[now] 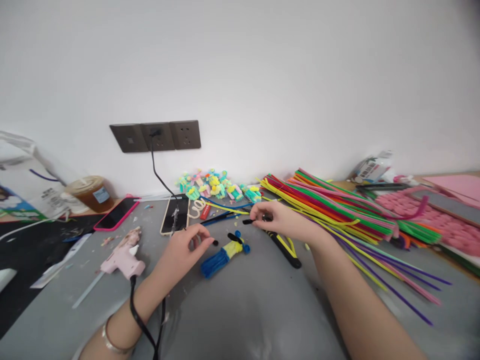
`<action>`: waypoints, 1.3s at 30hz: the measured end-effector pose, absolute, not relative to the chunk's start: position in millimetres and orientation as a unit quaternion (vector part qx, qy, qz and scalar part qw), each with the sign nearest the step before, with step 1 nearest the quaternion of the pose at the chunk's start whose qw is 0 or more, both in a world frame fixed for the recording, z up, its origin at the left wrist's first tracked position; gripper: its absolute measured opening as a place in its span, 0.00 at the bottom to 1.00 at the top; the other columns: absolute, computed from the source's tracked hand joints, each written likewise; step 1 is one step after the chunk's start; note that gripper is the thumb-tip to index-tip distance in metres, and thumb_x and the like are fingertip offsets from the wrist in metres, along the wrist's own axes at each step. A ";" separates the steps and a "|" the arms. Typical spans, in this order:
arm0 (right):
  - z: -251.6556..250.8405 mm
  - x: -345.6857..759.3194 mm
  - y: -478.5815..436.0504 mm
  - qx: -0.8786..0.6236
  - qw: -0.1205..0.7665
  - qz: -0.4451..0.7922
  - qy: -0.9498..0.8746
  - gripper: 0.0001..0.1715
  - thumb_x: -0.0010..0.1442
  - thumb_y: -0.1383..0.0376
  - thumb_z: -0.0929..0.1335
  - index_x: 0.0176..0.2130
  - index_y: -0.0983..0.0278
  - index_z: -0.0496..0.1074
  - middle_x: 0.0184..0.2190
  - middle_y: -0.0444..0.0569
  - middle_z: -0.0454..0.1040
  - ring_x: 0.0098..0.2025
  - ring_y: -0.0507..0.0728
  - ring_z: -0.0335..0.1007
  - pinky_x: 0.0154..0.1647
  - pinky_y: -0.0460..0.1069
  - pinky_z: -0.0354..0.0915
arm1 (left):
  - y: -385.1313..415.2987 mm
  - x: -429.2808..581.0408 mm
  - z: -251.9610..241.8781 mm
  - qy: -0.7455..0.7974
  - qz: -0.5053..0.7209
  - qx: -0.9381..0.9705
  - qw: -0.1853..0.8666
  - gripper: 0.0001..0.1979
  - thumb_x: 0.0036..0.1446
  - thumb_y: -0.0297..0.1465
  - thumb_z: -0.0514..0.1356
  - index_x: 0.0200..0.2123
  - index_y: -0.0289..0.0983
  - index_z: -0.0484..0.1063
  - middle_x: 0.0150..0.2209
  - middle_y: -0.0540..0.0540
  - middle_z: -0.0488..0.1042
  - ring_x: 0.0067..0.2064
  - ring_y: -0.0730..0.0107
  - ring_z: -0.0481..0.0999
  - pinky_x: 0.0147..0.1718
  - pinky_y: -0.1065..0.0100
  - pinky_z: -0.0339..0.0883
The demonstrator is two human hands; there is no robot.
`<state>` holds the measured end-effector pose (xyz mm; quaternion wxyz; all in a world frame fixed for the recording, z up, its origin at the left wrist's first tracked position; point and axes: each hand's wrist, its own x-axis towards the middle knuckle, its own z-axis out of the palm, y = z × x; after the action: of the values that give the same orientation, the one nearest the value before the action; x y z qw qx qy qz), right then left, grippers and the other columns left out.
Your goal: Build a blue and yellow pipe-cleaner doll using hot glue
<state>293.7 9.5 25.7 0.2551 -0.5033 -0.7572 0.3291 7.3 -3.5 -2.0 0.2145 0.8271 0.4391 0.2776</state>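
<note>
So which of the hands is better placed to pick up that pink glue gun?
Probably the left hand. The pink plastic glue gun lies just beside it on the grey table. The right hand pinches a short black pipe-cleaner piece farther away.

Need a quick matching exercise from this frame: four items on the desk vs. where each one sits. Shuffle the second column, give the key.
Things
1. pink glue gun
2. phone in a pink case
3. bundle of pipe cleaners
4. blue and yellow figure

Places
A. between the left hand and the right hand
B. fanned out right of the right hand
C. left of the left hand, cord running under that wrist
D. far left, next to the cup of brown drink

Pairs: 1-C, 2-D, 3-B, 4-A
</note>
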 end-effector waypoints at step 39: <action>6.2 211.5 -10.3 -0.357 0.508 0.327 -0.713 0.04 0.56 0.70 0.69 0.33 0.62 0.73 0.28 0.44 0.73 0.31 0.53 0.68 0.33 0.46 0.64 | -7.1 4.9 2.7 0.320 0.534 0.779 0.077 0.02 0.59 0.28 0.65 0.33 0.38 0.78 0.31 0.49 0.74 0.28 0.75 0.72 0.26 0.74 0.67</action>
<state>211.5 -10.3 6.2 0.5077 -0.3574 -0.7126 0.3266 4.9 -7.1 2.7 0.0774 0.7789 0.3198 0.5339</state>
